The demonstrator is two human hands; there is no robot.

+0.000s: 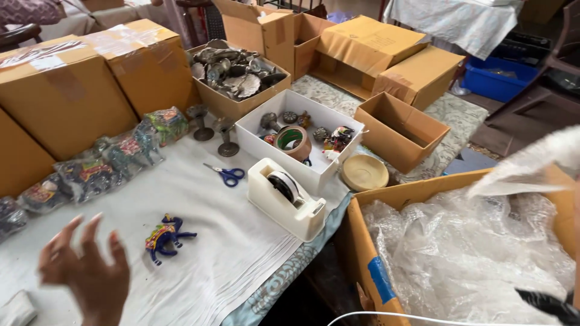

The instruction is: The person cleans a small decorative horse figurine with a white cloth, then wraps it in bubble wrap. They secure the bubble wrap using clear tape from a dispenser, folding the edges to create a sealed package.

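Left hand (87, 274) fingers spread, empty; blue toy horse (164, 236) lies just right, apart; right hand unseen

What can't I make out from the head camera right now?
- Right hand: cut off by the right frame edge, behind blurred bubble wrap.
- Bottom of the open carton: buried under plastic wrap.
- Wrapped figurines: blurred by their clear bags.
- Black object, bottom right: cropped, unidentifiable.
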